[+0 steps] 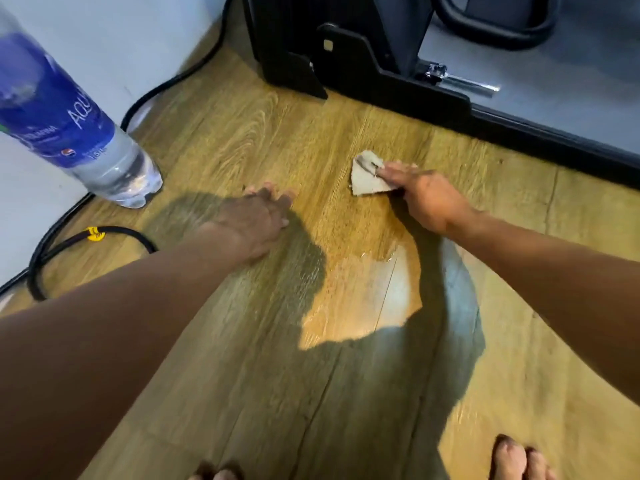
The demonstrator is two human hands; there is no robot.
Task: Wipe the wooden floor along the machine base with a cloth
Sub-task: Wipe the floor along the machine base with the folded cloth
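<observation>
A small beige cloth (366,175) lies flat on the wooden floor (242,133), a short way in front of the black machine base (381,81). My right hand (426,195) presses down on the cloth's right part with its fingers laid over it. Flat on the floor to the left of the cloth rests my left hand (256,220), fingers spread, holding nothing. A wet glossy patch (374,292) shines on the boards just below and between the two hands.
A plastic water bottle (69,126) with a blue label stands at the left by the white wall. Black cables (104,233) run along the wall, one with a yellow tie. The machine's dark edge runs along the right. My bare toes (516,459) show at the bottom.
</observation>
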